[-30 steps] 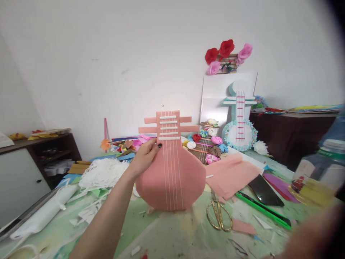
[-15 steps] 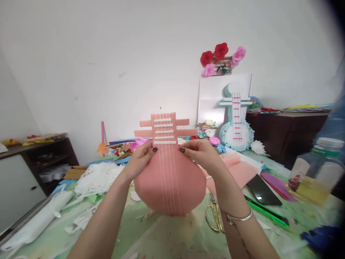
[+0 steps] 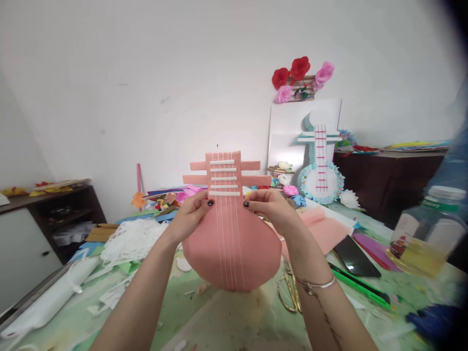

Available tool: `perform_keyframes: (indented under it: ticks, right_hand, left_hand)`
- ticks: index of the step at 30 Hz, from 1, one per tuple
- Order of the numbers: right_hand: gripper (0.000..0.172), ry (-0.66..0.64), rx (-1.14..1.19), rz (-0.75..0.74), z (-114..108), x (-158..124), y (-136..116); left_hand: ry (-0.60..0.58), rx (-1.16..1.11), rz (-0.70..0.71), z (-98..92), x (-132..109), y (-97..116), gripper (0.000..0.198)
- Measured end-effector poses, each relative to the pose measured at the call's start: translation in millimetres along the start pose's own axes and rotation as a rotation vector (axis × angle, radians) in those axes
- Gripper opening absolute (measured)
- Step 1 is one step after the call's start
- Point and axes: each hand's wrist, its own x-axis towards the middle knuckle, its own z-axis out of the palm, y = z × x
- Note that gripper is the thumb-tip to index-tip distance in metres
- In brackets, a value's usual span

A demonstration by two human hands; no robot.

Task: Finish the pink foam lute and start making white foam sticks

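I hold a pink felt lute-shaped craft (image 3: 230,243) upright above the table, with white strings down its middle and white bars across its neck. My left hand (image 3: 190,217) pinches its left shoulder just below the neck, thumb on the front. My right hand (image 3: 272,209) pinches the right shoulder the same way, a thin bracelet on its wrist. Both hands are closed on the craft.
Gold scissors (image 3: 288,292) lie on the green table (image 3: 226,321) under my right forearm. A green-and-black pen (image 3: 361,287), a dark phone (image 3: 356,258), pink felt sheet (image 3: 321,226), white lace pile (image 3: 133,241), a blue lute model (image 3: 321,168) and a bottle (image 3: 426,231) surround it.
One second ago only my left hand held the craft. My right hand came up and took its right shoulder; since half a second ago hardly anything has moved.
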Motion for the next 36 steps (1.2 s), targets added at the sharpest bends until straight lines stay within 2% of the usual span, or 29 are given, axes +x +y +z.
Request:
perform_keyframes:
  ticks: [13, 18, 24, 33, 36]
  right_hand:
    - [0.014, -0.017, 0.148, 0.021, -7.8, 1.7, 5.9]
    - [0.018, -0.007, 0.033, -0.012, -14.2, -0.1, 5.9]
    - [0.016, 0.025, -0.072, -0.072, -4.3, -0.3, 6.0]
    - [0.013, 0.106, -0.062, -0.076, 4.1, 2.0, 5.9]
    - [0.025, 0.237, 0.005, -0.173, 3.1, 4.8, 7.5]
  left_hand:
    - [0.053, 0.084, -0.026, 2.0, -0.6, 2.1, 0.030]
    - [0.099, 0.137, -0.013, 4.8, 0.4, 7.5, 0.031]
    - [0.093, 0.180, -0.005, 5.1, 0.0, 8.3, 0.028]
    - [0.117, 0.225, 0.018, 5.9, -0.2, 9.8, 0.028]
    - [0.142, 0.247, 0.038, 7.0, 0.3, 10.2, 0.029]
